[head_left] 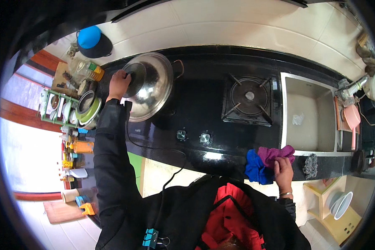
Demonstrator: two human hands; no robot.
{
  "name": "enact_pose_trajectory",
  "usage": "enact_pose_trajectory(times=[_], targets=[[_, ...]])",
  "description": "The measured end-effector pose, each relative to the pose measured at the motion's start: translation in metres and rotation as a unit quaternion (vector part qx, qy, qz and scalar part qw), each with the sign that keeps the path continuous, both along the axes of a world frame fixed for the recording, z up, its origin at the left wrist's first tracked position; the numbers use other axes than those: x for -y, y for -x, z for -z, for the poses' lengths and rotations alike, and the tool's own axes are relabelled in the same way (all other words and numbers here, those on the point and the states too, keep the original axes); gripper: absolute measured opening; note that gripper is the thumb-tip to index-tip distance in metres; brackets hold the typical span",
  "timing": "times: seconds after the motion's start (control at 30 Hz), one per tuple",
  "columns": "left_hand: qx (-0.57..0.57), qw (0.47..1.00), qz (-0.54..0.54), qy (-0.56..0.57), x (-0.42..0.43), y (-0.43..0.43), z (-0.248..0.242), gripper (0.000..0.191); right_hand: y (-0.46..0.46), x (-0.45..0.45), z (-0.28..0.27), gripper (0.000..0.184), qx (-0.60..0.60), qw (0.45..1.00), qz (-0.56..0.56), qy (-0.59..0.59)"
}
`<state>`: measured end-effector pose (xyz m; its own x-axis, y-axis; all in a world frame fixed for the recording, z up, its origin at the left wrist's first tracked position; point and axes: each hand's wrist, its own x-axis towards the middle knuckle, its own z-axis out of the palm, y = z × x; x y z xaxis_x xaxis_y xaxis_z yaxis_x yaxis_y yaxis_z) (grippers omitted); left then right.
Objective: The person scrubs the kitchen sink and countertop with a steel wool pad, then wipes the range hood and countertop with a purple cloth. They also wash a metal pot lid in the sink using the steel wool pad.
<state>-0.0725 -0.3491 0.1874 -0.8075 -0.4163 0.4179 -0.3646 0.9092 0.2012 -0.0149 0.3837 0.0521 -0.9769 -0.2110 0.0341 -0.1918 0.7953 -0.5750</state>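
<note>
My left hand (118, 83) grips the dark knob of a large domed steel lid (157, 90). The lid sits at the left of the black glass cooktop (200, 103). A loop handle (180, 69) sticks out at its right edge; whatever lies underneath is hidden. By the counter's front edge, my right hand (283, 175) has its fingers closed on a crumpled purple cloth (273, 154). A blue cloth (257, 168) lies against the purple one, hanging slightly over the edge. Just right of this hand is a steel wool scrubber (310, 166).
A burner with a pan support (248, 97) stands between the lid and a steel sink (303, 115). Beyond the sink is a pink ladle (352, 120). Bowls (87, 109), an oil bottle (92, 71) and several bottles crowd the left. A black cable (150, 148) crosses the cooktop's front.
</note>
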Motion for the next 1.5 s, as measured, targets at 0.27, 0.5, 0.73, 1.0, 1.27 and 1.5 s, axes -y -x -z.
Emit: enact_pose_trajectory(times=[0.27, 0.5, 0.73, 1.0, 1.27, 1.5], targets=[[-0.023, 0.997, -0.043, -0.062, -0.006, 0.000, -0.004, 0.027, 0.043, 0.061, -0.026, 0.012, -0.075, 0.988, -0.064, 0.117], [-0.005, 0.995, 0.010, -0.096, -0.042, 0.022, -0.001, 0.025, 0.082, 0.185, -0.028, 0.017, 0.117, 0.938, -0.195, 0.260], [0.032, 0.996, 0.081, -0.019, -0.124, 0.027, -0.007, 0.027, 0.115, 0.310, -0.036, 0.053, 0.485, 0.716, -0.129, 0.485], [-0.144, 0.958, 0.153, -0.197, -0.214, 0.013, -0.002, 0.025, 0.094, 0.277, 0.001, 0.039, 0.473, 0.572, -0.084, 0.665], [-0.339, 0.890, -0.047, -0.303, -0.242, -0.101, 0.068, 0.049, 0.076, 0.213, -0.010, 0.053, 0.388, 0.622, -0.014, 0.680], [-0.102, 0.400, 0.124, -0.902, -0.260, -0.116, 0.130, 0.049, 0.041, 0.181, -0.007, 0.046, 0.378, 0.638, 0.019, 0.671]])
